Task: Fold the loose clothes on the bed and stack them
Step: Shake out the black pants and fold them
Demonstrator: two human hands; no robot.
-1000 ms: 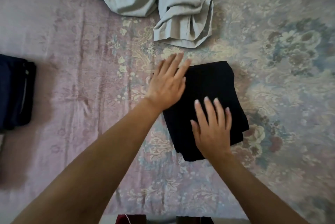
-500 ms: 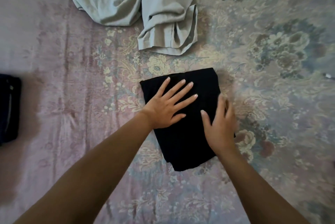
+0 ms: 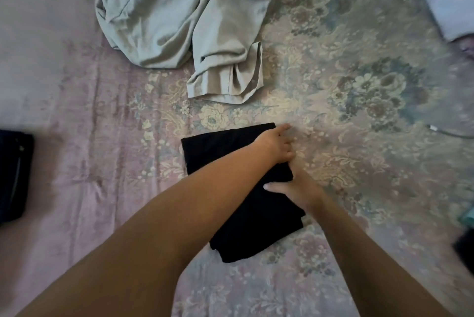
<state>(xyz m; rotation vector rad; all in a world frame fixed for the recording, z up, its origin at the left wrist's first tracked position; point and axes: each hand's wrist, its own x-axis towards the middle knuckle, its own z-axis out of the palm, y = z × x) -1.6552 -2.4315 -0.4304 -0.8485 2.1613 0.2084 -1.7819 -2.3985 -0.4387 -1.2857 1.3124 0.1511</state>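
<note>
A folded black cloth [image 3: 230,162] lies flat on the flowery bed cover [image 3: 359,85]. Both hands are at its right edge. The left hand [image 3: 275,146] reaches across, fingers curled over that edge. The right hand [image 3: 295,188] grips the same edge, thumb on top (its fingers are hidden). A loose grey garment [image 3: 179,16] lies further up. Dark folded clothes [image 3: 12,175] sit far left.

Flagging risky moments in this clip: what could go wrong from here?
1. Both hands, left hand and right hand, work only the right edge of the folded black garment; lifting it there may undo the fold.
2. The grey garment lies crumpled nearby and could snag.
</note>
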